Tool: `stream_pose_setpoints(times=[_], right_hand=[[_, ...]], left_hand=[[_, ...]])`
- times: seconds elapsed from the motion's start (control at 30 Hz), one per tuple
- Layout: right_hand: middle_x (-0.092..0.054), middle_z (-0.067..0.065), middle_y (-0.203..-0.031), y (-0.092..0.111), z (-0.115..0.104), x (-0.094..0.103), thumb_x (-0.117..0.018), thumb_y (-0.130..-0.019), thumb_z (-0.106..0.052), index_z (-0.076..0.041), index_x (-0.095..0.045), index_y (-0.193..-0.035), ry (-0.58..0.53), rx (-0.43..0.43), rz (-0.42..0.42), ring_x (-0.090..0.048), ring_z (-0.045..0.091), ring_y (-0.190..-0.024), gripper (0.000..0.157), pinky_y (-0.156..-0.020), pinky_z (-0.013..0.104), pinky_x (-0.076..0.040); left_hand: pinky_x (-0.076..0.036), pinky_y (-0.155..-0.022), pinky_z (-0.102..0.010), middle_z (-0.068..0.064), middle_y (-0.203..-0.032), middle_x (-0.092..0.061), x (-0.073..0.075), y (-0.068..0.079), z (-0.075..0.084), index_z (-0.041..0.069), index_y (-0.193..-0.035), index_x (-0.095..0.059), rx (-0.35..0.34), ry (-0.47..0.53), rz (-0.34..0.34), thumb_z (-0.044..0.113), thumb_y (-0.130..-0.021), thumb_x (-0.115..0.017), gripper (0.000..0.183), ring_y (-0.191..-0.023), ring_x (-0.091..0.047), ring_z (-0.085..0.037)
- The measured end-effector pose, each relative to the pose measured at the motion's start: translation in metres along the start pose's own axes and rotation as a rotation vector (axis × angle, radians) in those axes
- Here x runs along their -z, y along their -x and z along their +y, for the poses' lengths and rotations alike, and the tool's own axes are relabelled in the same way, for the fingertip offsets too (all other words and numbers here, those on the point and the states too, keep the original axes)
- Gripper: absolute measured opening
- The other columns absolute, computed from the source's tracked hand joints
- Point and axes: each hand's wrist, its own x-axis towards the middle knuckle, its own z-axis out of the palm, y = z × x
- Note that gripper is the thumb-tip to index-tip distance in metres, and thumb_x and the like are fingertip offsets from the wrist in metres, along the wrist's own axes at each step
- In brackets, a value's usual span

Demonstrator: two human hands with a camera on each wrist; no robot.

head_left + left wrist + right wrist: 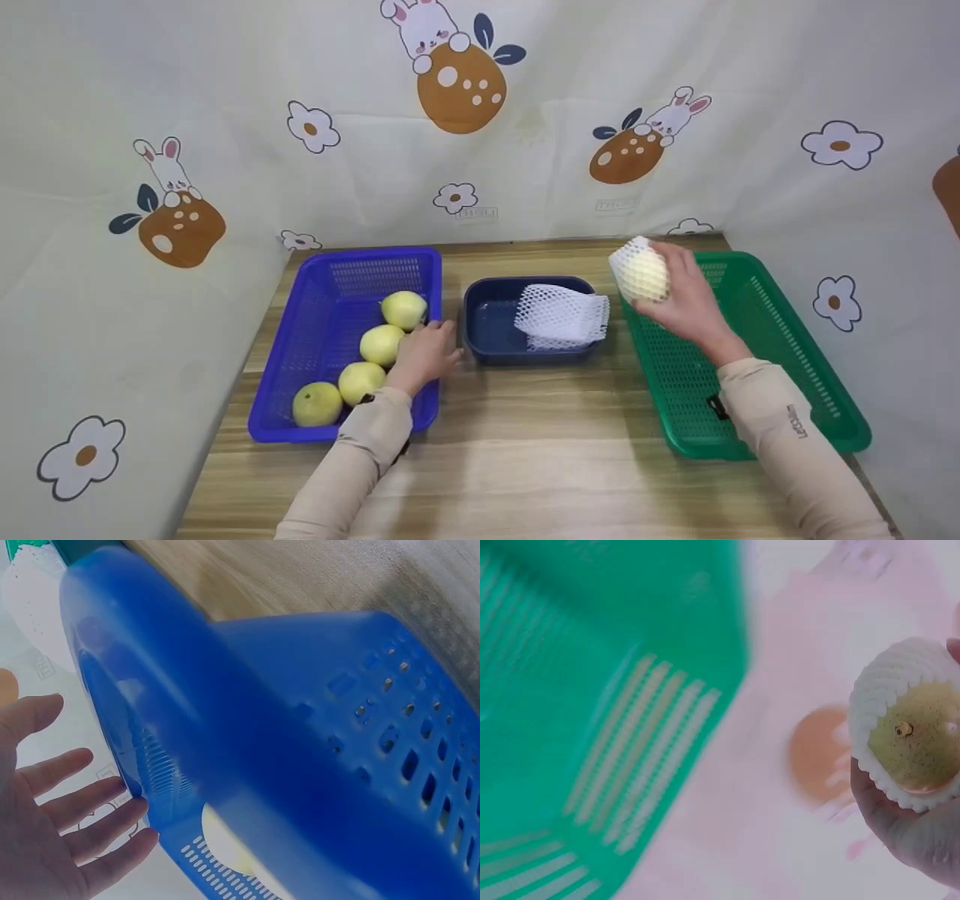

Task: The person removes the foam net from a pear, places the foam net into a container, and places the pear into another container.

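Note:
My right hand (686, 296) grips a pale yellow pear (646, 276) in a white foam net, above the left rim of the green basket (652, 375). In the right wrist view the pear's stem end (911, 731) shows through the net's opening, with fingers (877, 802) curled round it. Over the right rim of the blue basket (289, 345) hovers my left hand (425, 356), its fingers spread and holding nothing in the left wrist view. Several bare yellow-green pears (361, 382) lie in that basket, nearest to this hand.
Between the baskets stands a dark blue tub (487, 322). White foam nets (562, 315) lie in its right half and hang over the rim. Everything rests on a wood-grain table (540, 450), with a printed cloth (540, 210) behind and at both sides.

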Motion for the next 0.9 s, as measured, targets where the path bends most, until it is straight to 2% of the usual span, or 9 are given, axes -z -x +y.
stream_pose_setpoints(times=[0.17, 0.4, 0.57, 0.77, 0.9], right_hand=[[-0.039, 0.01, -0.122, 0.014, -0.041, -0.025, -0.074, -0.054, -0.018, -0.013, -0.037, -0.128, -0.027, 0.219, -0.063, -0.042, 0.026, -0.103, 0.083, -0.077, 0.046, -0.04], [-0.039, 0.005, -0.124, 0.048, -0.07, -0.07, -0.072, -0.052, -0.029, -0.018, -0.041, -0.128, 0.061, 0.382, -0.211, -0.041, 0.019, -0.107, 0.083, -0.076, 0.038, -0.043], [-0.04, 0.006, -0.124, 0.066, -0.068, -0.103, -0.071, -0.051, -0.029, -0.017, -0.042, -0.127, 0.069, 0.466, -0.291, -0.039, 0.018, -0.109, 0.083, -0.079, 0.037, -0.042], [-0.04, 0.007, -0.122, 0.077, -0.053, -0.131, -0.069, -0.05, -0.027, -0.015, -0.041, -0.127, 0.023, 0.497, -0.375, -0.041, 0.023, -0.103, 0.084, -0.079, 0.038, -0.041], [-0.041, 0.009, -0.121, 0.078, -0.042, -0.142, -0.069, -0.049, -0.025, -0.013, -0.042, -0.126, 0.036, 0.496, -0.393, -0.042, 0.026, -0.101, 0.083, -0.08, 0.039, -0.04]], left_hand=[[-0.046, -0.065, -0.045, -0.014, -0.102, -0.057, -0.003, 0.0, -0.001, 0.005, -0.111, -0.054, -0.01, 0.001, -0.012, 0.035, -0.08, -0.061, 0.043, -0.087, -0.055, -0.034], [-0.046, -0.067, -0.046, -0.014, -0.103, -0.057, -0.005, 0.002, -0.003, 0.005, -0.109, -0.055, -0.01, 0.008, 0.009, 0.034, -0.079, -0.062, 0.042, -0.088, -0.054, -0.035], [-0.045, -0.068, -0.046, -0.014, -0.106, -0.056, -0.003, 0.003, -0.004, 0.005, -0.111, -0.054, -0.008, 0.016, 0.02, 0.033, -0.079, -0.062, 0.042, -0.09, -0.053, -0.036], [-0.045, -0.07, -0.046, -0.014, -0.11, -0.055, -0.003, 0.004, -0.003, 0.006, -0.113, -0.054, -0.011, 0.013, 0.017, 0.033, -0.08, -0.061, 0.044, -0.093, -0.053, -0.035], [-0.045, -0.071, -0.045, -0.014, -0.111, -0.054, -0.004, 0.004, -0.002, 0.006, -0.114, -0.053, -0.016, 0.012, 0.012, 0.033, -0.081, -0.062, 0.044, -0.094, -0.053, -0.035]])
